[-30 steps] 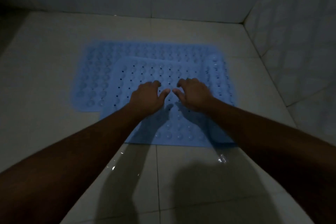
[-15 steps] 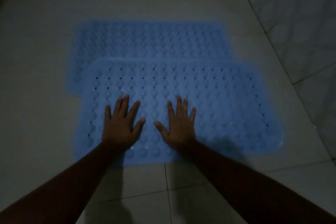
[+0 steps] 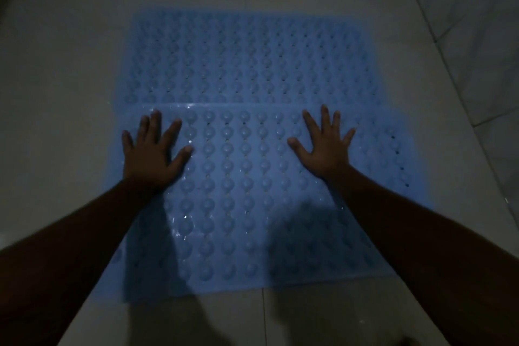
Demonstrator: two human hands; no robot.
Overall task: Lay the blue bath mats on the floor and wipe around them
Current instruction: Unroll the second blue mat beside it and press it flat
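**Both mats down, palms pressed flat**

The near mat (image 3: 247, 205) is pressed onto the floor (image 3: 56, 64) by the left hand (image 3: 153, 157) and the right hand (image 3: 325, 149), each grip apart, fingers splayed, nothing held. Its far edge is met by the far mat (image 3: 247, 59), laid toward the floor's far edge. Wet glints are seen on the near mat. Risk: the mat could be skidded over damp tile, or its edge left riding on its neighbour, unseated.
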